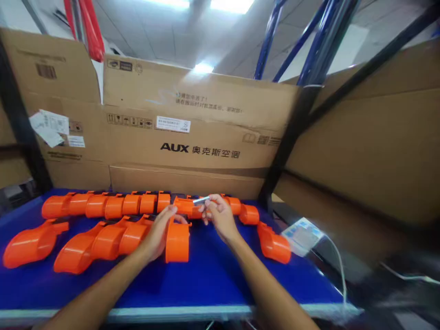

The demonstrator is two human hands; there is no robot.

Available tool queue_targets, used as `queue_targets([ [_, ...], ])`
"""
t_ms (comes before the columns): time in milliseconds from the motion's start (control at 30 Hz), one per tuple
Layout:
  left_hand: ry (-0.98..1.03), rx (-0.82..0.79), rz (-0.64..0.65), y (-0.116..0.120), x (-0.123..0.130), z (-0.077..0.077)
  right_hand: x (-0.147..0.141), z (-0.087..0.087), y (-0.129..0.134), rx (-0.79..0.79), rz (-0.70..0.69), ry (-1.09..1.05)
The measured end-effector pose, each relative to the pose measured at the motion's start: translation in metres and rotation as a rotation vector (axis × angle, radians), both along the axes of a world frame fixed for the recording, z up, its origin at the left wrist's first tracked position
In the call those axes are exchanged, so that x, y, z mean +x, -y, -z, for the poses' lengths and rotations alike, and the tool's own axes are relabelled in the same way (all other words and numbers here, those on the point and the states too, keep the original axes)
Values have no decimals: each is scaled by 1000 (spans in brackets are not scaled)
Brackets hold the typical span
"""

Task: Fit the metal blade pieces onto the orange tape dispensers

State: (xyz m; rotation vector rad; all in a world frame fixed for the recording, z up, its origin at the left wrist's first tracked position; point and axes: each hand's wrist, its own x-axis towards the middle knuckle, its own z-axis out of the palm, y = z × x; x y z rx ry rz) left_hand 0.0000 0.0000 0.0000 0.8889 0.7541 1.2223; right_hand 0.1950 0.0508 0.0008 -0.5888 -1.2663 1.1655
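Note:
My left hand point(161, 233) is closed around an orange plastic part point(178, 243), a rounded cup-like piece with a narrower arm at its top, held above the blue surface. Just to the right, my right hand point(220, 216) pinches a small, thin whitish-grey piece point(201, 200) between thumb and fingers. That piece lies close to the top of the held part, in front of the back row; whether they touch is unclear. Similar orange parts point(95, 206) stand in a row along the back, and several more point(74, 251) lie at the front left.
The blue tabletop point(199, 288) has a pale front edge. One orange part point(275, 245) lies at the right, beside a clear plastic packet point(302, 236) and a white cable point(340, 261). Cardboard point(192, 165) stands behind the table, with dark rack posts point(287, 137) at the sides.

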Motion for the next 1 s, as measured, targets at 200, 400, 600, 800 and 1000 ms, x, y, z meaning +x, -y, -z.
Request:
queue_targets([
  [200,53,24,20,1,0,2,-1,1,-1,-16,-5,-42],
  [400,63,24,18,2,2,1,-3,0,3,-35,-34,-10],
  [600,57,51,2,2,3,2,-4,1,4,-17,20,54],
  [800,25,102,-23,-1,2,3,0,-1,3,-19,26,107],
  [1000,-15,158,-36,-6,0,9,0,0,3,29,35,198],
])
